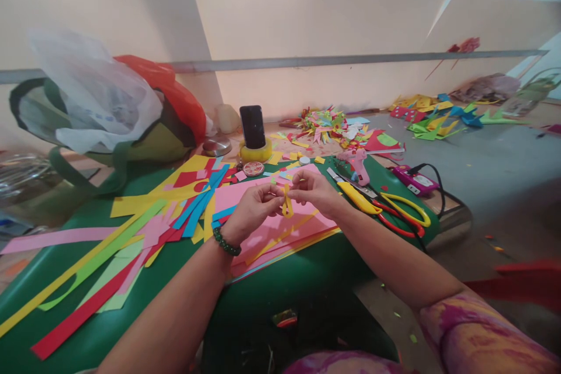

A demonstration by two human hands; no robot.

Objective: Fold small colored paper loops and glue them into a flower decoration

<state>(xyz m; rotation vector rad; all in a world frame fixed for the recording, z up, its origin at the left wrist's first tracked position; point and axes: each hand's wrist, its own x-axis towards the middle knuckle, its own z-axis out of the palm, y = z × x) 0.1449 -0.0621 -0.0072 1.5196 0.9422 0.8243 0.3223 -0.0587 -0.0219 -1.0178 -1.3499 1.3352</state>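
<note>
Between my two hands is a small looped piece of yellow paper, held above a stack of pink paper sheets. My left hand pinches its left side between thumb and fingers, a green bead bracelet at the wrist. From the other side, my right hand grips the same piece with its fingertips. Under the hands, a thin yellow strip lies across the pink sheets. Just right of my right hand rest a yellow-handled cutter knife and scissors with red and yellow handles.
Colored paper strips spread over the green cover at left. A phone stands in a yellow tape roll. A pink glue gun lies near a purple box with a cable. A bag fills the back left.
</note>
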